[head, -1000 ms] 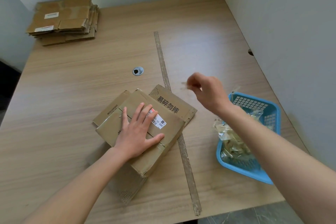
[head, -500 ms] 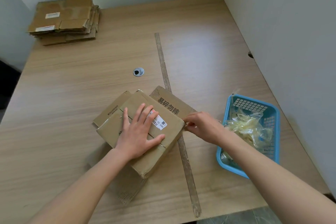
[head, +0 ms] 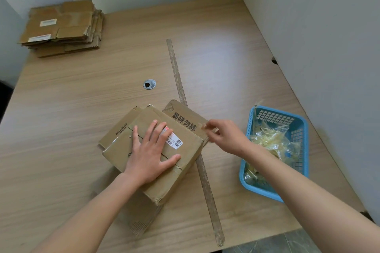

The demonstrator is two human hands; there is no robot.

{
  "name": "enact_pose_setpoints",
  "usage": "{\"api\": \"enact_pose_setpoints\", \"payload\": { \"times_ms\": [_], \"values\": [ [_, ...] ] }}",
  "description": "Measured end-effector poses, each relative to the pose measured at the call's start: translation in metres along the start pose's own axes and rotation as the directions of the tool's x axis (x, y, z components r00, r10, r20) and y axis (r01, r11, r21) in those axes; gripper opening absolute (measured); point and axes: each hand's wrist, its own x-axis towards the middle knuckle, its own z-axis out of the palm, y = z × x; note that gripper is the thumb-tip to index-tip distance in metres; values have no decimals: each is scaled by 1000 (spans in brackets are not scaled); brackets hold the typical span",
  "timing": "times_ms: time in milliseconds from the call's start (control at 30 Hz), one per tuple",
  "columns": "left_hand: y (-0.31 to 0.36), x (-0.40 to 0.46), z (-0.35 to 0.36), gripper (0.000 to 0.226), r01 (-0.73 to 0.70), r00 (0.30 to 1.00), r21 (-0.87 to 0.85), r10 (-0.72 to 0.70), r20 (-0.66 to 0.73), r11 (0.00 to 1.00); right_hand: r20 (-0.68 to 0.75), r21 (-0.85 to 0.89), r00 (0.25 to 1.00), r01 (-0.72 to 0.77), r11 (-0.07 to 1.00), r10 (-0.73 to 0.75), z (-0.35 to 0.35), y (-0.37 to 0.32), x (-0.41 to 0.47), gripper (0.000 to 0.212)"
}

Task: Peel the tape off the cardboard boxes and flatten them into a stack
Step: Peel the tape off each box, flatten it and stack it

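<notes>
The right hand (head: 225,136) has lifted slightly from the box's (head: 156,150) right edge since a moment ago, fingertips pinching a small bit of tape (head: 204,126) at the flap. The left hand (head: 151,150) stays flat, fingers spread, pressing the box top mid-table. A flattened stack (head: 61,26) sits far left.

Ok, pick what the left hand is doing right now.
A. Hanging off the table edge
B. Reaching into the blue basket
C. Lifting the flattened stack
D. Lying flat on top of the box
D: the left hand lies spread, palm down, on the box top, partly over its label.
</notes>
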Motion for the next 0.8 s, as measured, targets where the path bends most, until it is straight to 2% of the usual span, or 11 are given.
{"api": "enact_pose_setpoints", "payload": {
  "times_ms": [33,100,200,233,267,300,367,433,500,667,800],
  "values": [
    [0,0,0,79,-1,1000,2,1,-1,1000,84,174,995,-60,983,46,4,-1,-3,19],
    [0,0,0,79,-1,1000,5,1,0,1000,208,437,971,-200,877,117,9,-4,-8,28],
    [0,0,-1,79,4,1000,16,-4,2,1000,324,613,923,-371,697,207,5,-2,-11,47],
    [0,0,-1,79,4,1000,18,-4,1,1000,349,625,911,-401,670,219,4,2,-12,54],
    [1,0,-1,79,4,1000,16,-4,0,1000,342,588,915,-385,711,213,4,2,-14,55],
    [1,0,-1,78,5,1000,12,-5,-2,1000,287,491,939,-315,812,191,5,3,-15,50],
    [1,0,0,79,6,1000,7,-6,-2,1000,99,239,986,-151,959,131,11,4,-15,47],
    [1,0,0,80,7,1000,9,-7,-2,1000,-42,186,992,-111,976,121,15,3,-12,46],
    [0,0,-1,80,10,1000,14,-10,1,1000,-102,197,987,-103,975,125,16,1,-10,43],
    [1,0,0,80,6,1000,5,-6,-5,1000,-160,199,978,-99,975,132,14,-3,-11,43],
    [1,0,-1,80,13,1000,21,-13,8,1000,-138,137,986,-80,987,99,11,-5,-10,36]
  ]
}}
